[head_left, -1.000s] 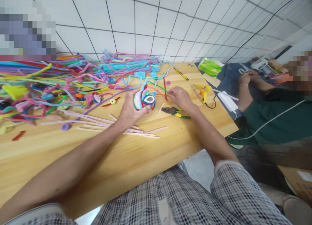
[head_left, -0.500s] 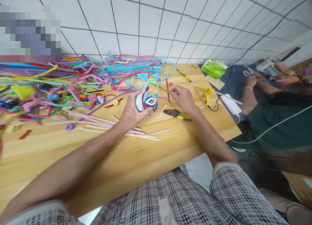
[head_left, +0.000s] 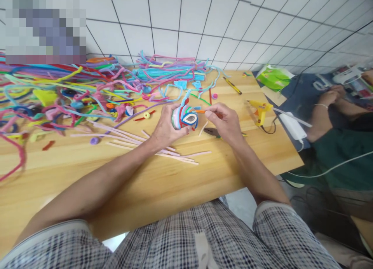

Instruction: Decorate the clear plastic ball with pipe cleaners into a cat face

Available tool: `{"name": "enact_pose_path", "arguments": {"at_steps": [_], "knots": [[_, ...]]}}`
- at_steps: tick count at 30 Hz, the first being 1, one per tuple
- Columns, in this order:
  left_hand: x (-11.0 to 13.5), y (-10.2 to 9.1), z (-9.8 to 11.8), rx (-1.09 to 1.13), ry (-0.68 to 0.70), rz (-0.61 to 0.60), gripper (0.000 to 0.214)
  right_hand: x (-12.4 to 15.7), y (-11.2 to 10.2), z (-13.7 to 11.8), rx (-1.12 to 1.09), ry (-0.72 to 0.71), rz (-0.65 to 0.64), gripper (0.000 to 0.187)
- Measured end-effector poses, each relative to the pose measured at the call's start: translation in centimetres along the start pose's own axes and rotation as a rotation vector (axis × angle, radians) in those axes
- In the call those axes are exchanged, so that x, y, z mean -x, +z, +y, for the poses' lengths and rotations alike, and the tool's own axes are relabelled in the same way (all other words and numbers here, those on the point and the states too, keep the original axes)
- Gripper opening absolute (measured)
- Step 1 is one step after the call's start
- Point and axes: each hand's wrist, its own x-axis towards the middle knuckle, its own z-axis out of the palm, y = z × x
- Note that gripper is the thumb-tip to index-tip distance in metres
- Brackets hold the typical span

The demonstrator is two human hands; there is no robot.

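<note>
My left hand (head_left: pixel 168 125) is closed around a multicoloured pipe-cleaner figure (head_left: pixel 186 117), with bands of red, blue, green and pink and a white-rimmed eye shape facing up. A pale blue twist rises from its far end. Just to the right, my right hand (head_left: pixel 224 120) pinches an orange pipe cleaner (head_left: pixel 200 111), whose tip reaches close to the figure; whether they touch I cannot tell. Pliers (head_left: pixel 211 132) lie partly hidden under my right hand. Pale pink pipe-cleaner strips (head_left: pixel 163 152) are spread on the table near my left wrist.
Heaps of coloured pipe cleaners (head_left: pixel 96 86) cover the table's left and back. On the right lie a yellow glue gun (head_left: pixel 260 110), a yellow utility knife (head_left: pixel 232 85) and a white power strip (head_left: pixel 293 125). Another person's hands (head_left: pixel 330 96) rest at the neighbouring blue table.
My right hand has brought the orange pipe cleaner leftward, close to the figure, and now covers part of the pliers. The whole view has shifted slightly; my left hand still holds the figure.
</note>
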Motion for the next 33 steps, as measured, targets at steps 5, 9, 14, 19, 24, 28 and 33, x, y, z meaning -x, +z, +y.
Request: {"name": "enact_pose_path", "arguments": {"at_steps": [5,9,14,19,24,28,33], "knots": [[0.0,0.0,-0.2,-0.007,-0.021,-0.021,0.096,0.5,0.7,-0.3,-0.053,0.054,-0.034,0.04],[-0.1,-0.1,-0.2,-0.022,0.022,-0.035,0.097,0.5,1.4,-0.1,-0.039,0.041,-0.041,0.024],[-0.2,-0.3,0.1,-0.016,0.042,-0.03,0.09,0.2,1.8,0.0,-0.04,0.052,-0.017,0.014],[-0.3,-0.6,0.3,-0.034,0.073,-0.05,0.089,0.0,2.0,-0.2,-0.036,0.056,-0.03,0.013],[-0.3,-0.6,0.4,-0.006,0.045,-0.053,0.09,0.0,2.2,-0.2,-0.018,0.039,-0.021,0.013],[-0.3,-0.5,0.4,0.006,0.034,-0.047,0.092,0.0,2.3,-0.1,0.009,0.042,-0.018,0.011],[-0.4,-0.6,0.5,0.015,0.016,-0.064,0.093,0.1,2.3,-0.2,0.02,0.033,-0.008,0.01]]}}
